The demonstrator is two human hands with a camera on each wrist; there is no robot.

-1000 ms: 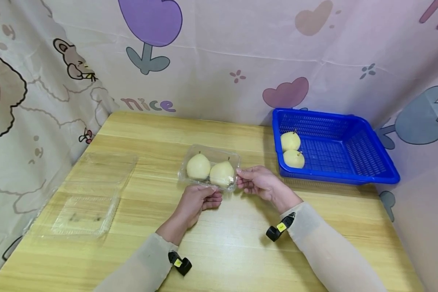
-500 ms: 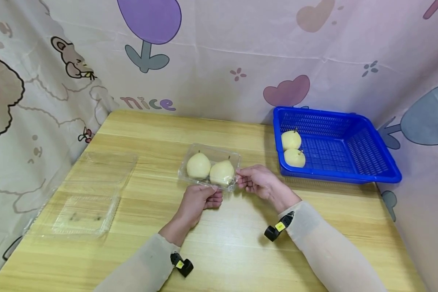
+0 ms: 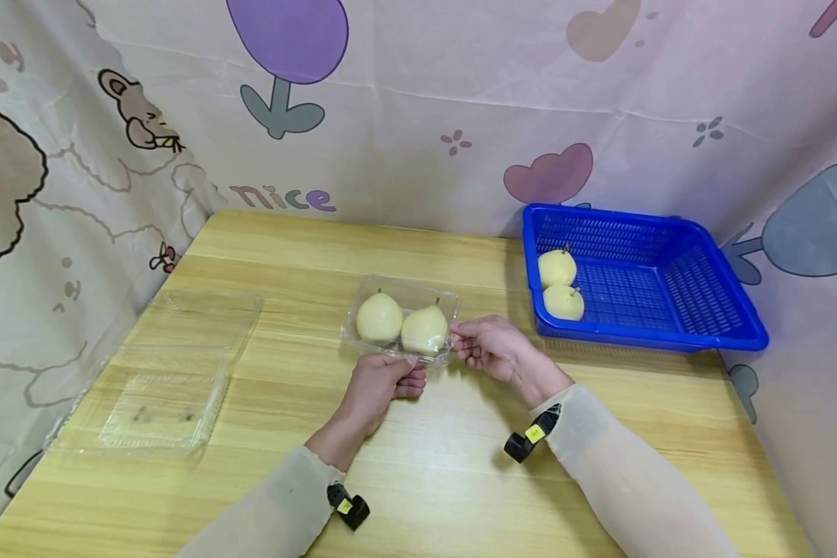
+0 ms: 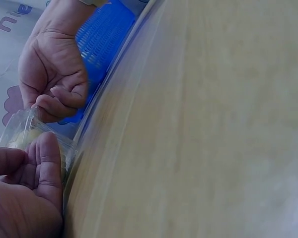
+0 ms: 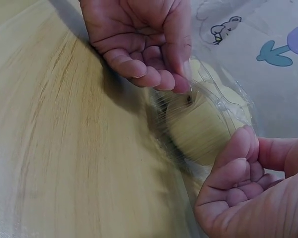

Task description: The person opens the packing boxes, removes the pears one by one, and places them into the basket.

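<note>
A clear plastic clamshell box (image 3: 408,288) sits mid-table with two pale yellow pears inside, a left pear (image 3: 379,316) and a right pear (image 3: 425,328). At its near edge my left hand (image 3: 377,389) pinches the rim between thumb and fingers. My right hand (image 3: 494,347) pinches the box's right edge near the front corner. In the right wrist view both hands grip the rim of the box, with a pear (image 5: 196,126) showing through the plastic. The left wrist view shows the box (image 4: 25,124) partly hidden behind the fingers.
A blue plastic basket (image 3: 649,335) stands at the back right, with two pears (image 3: 563,302) at its left side. Another clear clamshell box (image 3: 160,387) lies opened out on the table's left. A printed curtain (image 3: 418,116) hangs along the back and sides.
The hands and the box with the pears have hardly moved. Only a slight shift of the head view shows.
</note>
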